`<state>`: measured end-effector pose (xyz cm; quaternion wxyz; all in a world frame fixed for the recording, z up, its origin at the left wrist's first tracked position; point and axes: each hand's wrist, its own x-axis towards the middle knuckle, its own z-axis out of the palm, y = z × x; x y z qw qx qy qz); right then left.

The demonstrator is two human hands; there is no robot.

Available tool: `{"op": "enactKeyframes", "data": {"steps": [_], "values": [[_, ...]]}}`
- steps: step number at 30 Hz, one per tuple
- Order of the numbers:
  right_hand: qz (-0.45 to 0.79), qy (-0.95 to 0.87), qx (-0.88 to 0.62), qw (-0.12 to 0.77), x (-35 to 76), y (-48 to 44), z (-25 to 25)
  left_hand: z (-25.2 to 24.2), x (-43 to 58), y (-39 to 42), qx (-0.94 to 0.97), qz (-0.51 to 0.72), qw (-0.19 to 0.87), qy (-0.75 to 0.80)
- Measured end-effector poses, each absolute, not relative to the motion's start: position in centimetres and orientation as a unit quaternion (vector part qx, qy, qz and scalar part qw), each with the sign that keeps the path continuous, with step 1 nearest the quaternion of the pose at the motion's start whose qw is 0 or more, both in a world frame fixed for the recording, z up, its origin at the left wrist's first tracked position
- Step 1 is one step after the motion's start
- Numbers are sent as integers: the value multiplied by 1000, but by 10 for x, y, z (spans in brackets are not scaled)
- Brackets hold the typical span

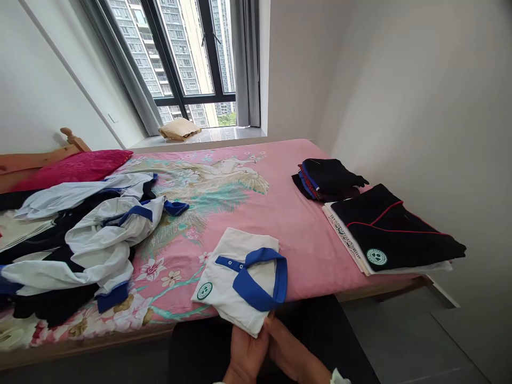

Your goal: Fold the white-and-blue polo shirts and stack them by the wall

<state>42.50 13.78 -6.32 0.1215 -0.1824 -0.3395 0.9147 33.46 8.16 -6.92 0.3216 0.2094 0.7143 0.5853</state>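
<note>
A folded white polo shirt (240, 277) with a blue collar and a green round badge lies at the near edge of the pink floral bed cover (256, 208). My left hand (245, 354) and my right hand (288, 352) are together just below the shirt's near corner. Their fingers touch that corner at the bed's edge. The fingers of both hands look closed on the fabric, though the grip is partly hidden.
A heap of unfolded white, blue and black clothes (76, 240) covers the left of the bed beside a magenta pillow (76, 166). Folded dark garments (394, 232) and a smaller dark stack (326, 178) sit at the right edge. A window (180, 53) is behind.
</note>
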Motion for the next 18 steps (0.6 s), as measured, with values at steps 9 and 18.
{"op": "enactKeyframes", "data": {"steps": [9,18], "values": [[890,-257,-296,231,388,122,-68,-96,288,-6,-33,618,268,739],[844,-337,-331,255,427,158,-48,-62,225,11,2,533,258,806]]}}
